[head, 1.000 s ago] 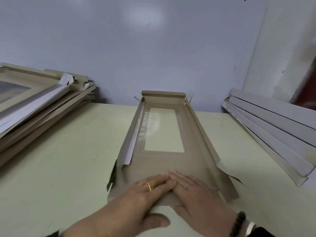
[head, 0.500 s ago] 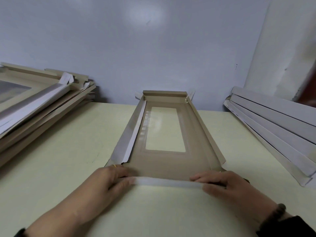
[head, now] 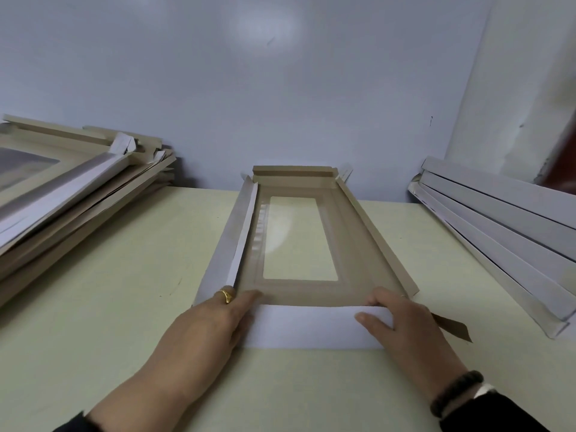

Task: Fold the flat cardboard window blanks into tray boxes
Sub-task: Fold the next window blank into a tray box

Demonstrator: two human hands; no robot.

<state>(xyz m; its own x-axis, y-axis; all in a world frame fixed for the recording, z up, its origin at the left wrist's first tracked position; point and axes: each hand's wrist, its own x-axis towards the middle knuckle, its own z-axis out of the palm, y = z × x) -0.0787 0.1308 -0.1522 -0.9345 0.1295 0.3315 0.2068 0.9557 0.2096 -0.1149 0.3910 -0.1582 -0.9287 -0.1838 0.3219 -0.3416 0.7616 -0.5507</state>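
Currently the table (head: pixel 103 307) carries the window blank (head: pixel 299 244) at centre, long axis running near to far. Folded trays (head: pixel 68 188) are stacked far left, grey flat blanks (head: pixel 505 232) far right. Near end flap (head: pixel 308 325) stands raised, white face toward the viewer. Left hand (head: pixel 215 322) grips its left corner, fingers curled over the edge; right hand (head: pixel 402 322) grips the right corner, thumb on the white face. Both equally near; flap probably folds inward, away from the viewer.

The left hand (head: pixel 208 330) covers the near-left corner of the cardboard blank (head: pixel 352 244), and the right hand (head: pixel 402 328) covers the near-right corner. The left stack of blanks (head: pixel 78 188) and the right stack of white boxes (head: pixel 498 232) are cut by the picture's edges.
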